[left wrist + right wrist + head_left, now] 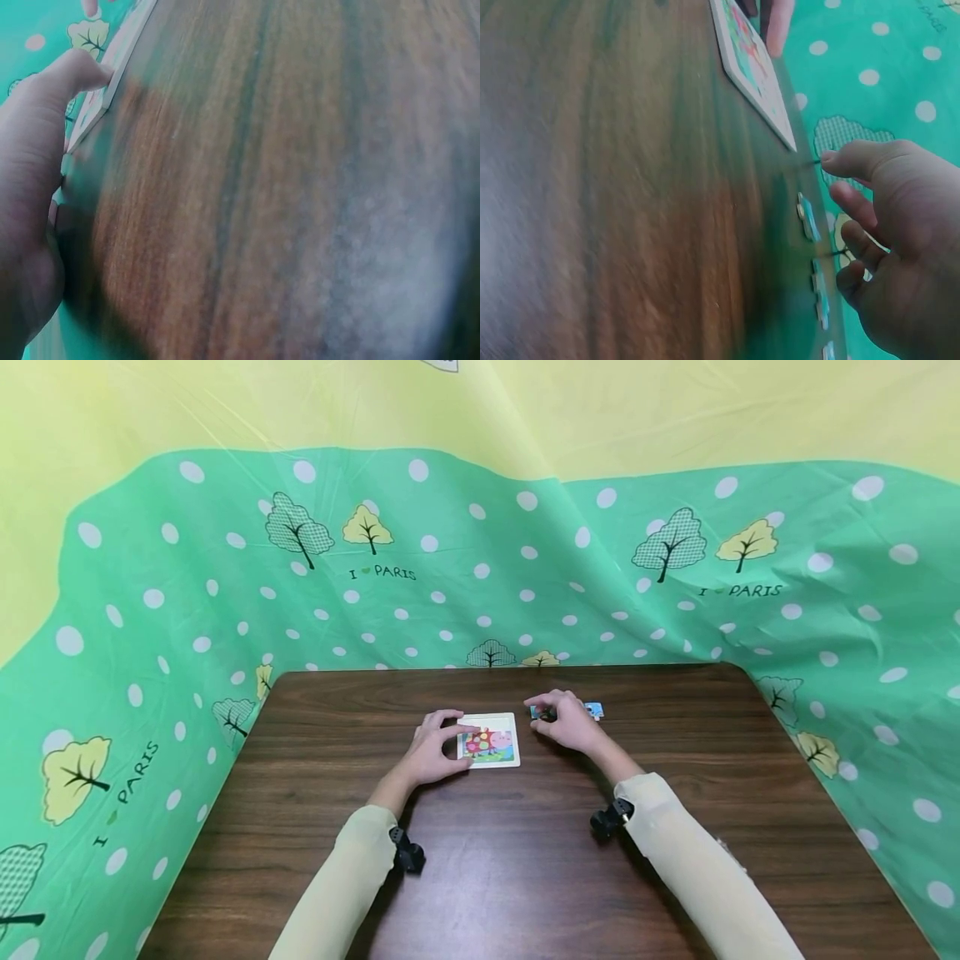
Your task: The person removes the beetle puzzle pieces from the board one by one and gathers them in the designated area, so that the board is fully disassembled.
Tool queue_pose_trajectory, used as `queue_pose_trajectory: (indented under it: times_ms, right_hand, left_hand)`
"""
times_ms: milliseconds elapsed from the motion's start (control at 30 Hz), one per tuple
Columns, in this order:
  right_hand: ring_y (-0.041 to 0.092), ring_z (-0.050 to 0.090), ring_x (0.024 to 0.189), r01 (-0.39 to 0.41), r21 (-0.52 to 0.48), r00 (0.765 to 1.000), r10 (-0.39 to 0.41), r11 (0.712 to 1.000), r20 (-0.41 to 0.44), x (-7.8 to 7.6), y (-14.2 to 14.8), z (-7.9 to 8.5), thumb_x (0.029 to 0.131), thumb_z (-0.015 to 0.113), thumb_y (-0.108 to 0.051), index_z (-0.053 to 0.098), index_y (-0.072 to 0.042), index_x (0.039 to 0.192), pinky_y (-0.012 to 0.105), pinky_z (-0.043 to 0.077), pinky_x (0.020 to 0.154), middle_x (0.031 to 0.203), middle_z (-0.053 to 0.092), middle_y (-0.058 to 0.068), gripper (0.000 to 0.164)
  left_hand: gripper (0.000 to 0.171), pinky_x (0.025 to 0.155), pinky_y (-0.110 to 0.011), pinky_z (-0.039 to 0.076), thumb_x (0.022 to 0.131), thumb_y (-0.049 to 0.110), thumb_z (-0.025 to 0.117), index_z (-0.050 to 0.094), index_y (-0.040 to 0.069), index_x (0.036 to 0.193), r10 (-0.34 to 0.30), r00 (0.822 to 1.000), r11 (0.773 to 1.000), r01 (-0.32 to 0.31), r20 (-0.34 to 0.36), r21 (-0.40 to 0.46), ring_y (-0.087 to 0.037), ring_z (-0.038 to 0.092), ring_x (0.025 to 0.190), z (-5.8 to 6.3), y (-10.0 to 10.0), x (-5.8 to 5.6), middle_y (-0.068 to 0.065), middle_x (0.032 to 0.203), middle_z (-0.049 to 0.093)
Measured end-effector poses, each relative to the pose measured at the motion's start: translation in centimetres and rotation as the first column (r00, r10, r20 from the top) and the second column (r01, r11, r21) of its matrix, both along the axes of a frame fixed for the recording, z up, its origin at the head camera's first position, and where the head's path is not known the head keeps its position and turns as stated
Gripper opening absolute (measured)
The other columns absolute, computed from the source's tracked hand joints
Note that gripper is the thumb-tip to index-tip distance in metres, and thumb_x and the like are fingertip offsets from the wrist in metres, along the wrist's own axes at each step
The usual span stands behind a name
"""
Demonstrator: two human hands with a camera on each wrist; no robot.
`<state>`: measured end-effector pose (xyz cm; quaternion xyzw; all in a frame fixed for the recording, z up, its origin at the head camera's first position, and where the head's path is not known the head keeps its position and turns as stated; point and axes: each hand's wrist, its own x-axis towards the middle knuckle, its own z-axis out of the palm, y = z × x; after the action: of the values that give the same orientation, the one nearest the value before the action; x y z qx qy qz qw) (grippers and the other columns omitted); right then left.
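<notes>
A white-framed jigsaw puzzle board [517,752] lies on the table, showing a pink pig figure in a spotted red dress. My left hand [433,750] rests at its left side, fingers spread over the picture and thumb at the lower edge. In the left wrist view the thumb [94,71] touches the board's rim. Right of the board, my right hand [568,725] is over loose blue puzzle pieces [594,710] and hides part of them. The right wrist view shows its loosely bent fingers beside a puzzle piece [808,217], with nothing visible between them.
More loose puzzle pieces [820,295] lie in a row on the dark wood table [495,860]. Behind and beside the table hangs a green and yellow cloth [450,543] with dots and trees. Each sleeve carries a small black wrist camera [611,820].
</notes>
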<state>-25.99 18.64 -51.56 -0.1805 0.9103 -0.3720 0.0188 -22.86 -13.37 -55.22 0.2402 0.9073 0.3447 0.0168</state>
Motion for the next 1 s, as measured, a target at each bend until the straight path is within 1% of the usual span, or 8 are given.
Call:
queue_pose_trajectory:
  times_ms: [167,400,533,633,767,867,933,1000]
  right_hand:
    - [0.033,0.06,0.109,-0.019,-0.004,1.0,0.019,1.0,0.001,0.6,-0.9,0.0,0.098,0.083,-0.007,0.079,-0.004,0.135,0.043,0.045,0.096,0.116,0.077,0.017,0.038]
    - [0.03,0.058,0.105,-0.046,-0.002,0.999,0.046,0.999,0.012,1.4,-2.2,0.0,0.099,0.082,-0.008,0.079,-0.004,0.136,0.041,0.045,0.093,0.116,0.075,0.016,0.037]
    - [0.029,0.057,0.107,-0.043,0.0,0.999,0.043,0.999,0.018,1.6,-2.9,-0.1,0.099,0.082,-0.009,0.079,-0.005,0.137,0.042,0.045,0.095,0.118,0.075,0.015,0.038]
    - [0.028,0.057,0.109,-0.044,0.011,0.999,0.044,0.999,0.012,1.7,-3.4,-0.2,0.099,0.082,-0.01,0.079,-0.006,0.137,0.041,0.045,0.096,0.119,0.074,0.014,0.038]
    - [0.03,0.059,0.108,-0.058,-0.003,0.998,0.058,0.998,0.004,1.9,-4.0,-0.3,0.098,0.083,-0.01,0.08,-0.006,0.135,0.043,0.046,0.097,0.118,0.074,0.015,0.037]
    - [0.03,0.06,0.103,-0.088,-0.039,0.996,0.087,0.995,-0.019,1.7,-4.1,-0.9,0.098,0.084,-0.013,0.081,-0.006,0.133,0.044,0.047,0.096,0.115,0.073,0.015,0.036]
    - [0.026,0.06,0.1,-0.1,-0.064,0.995,0.098,0.993,-0.035,1.3,-4.2,-2.0,0.096,0.085,-0.015,0.082,-0.008,0.131,0.041,0.048,0.094,0.112,0.073,0.012,0.036]
    - [0.022,0.059,0.097,-0.115,-0.073,0.992,0.11,0.991,-0.064,0.6,-4.1,-3.6,0.096,0.085,-0.019,0.083,-0.011,0.13,0.036,0.047,0.091,0.11,0.073,0.009,0.034]
  left_hand:
    - [0.052,0.122,-0.066,0.036,0.088,0.029,0.082,0.081,0.021,0.139,0.007,1.0,1.0,-0.007,0.016,-0.019,-0.043,0.037,0.159,0.2,0.0,0.1,-0.016,0.169,0.049]
    - [0.047,0.123,-0.067,0.036,0.086,0.027,0.08,0.084,0.019,0.132,0.019,1.0,1.0,-0.018,0.02,-0.013,-0.044,0.036,0.159,0.2,0.1,0.1,-0.016,0.168,0.049]
    - [0.042,0.127,-0.068,0.034,0.09,0.034,0.084,0.083,0.018,0.129,0.039,0.999,0.999,-0.038,0.038,-0.009,-0.044,0.035,0.16,0.1,0.3,0.1,-0.018,0.167,0.048]
    - [0.043,0.129,-0.067,0.032,0.09,0.039,0.089,0.083,0.019,0.128,0.052,0.998,0.999,-0.052,0.035,-0.008,-0.043,0.035,0.158,0.1,0.4,0.1,-0.018,0.166,0.048]
    - [0.042,0.128,-0.068,0.034,0.09,0.039,0.091,0.083,0.02,0.126,0.064,0.998,0.998,-0.064,0.017,-0.006,-0.043,0.038,0.154,0.0,0.4,0.1,-0.019,0.163,0.049]
    - [0.041,0.128,-0.068,0.034,0.09,0.039,0.092,0.082,0.02,0.125,0.069,0.997,0.998,-0.069,0.019,-0.004,-0.044,0.038,0.153,-0.1,0.5,0.0,-0.019,0.162,0.048]
    - [0.04,0.128,-0.068,0.034,0.09,0.039,0.092,0.082,0.02,0.125,0.07,0.997,0.998,-0.07,0.025,0.004,-0.044,0.037,0.154,-0.2,0.4,0.0,-0.019,0.162,0.048]
    - [0.04,0.128,-0.068,0.034,0.09,0.039,0.092,0.082,0.02,0.124,0.069,0.997,0.998,-0.069,0.028,0.01,-0.044,0.037,0.154,-0.2,0.4,0.0,-0.02,0.162,0.048]
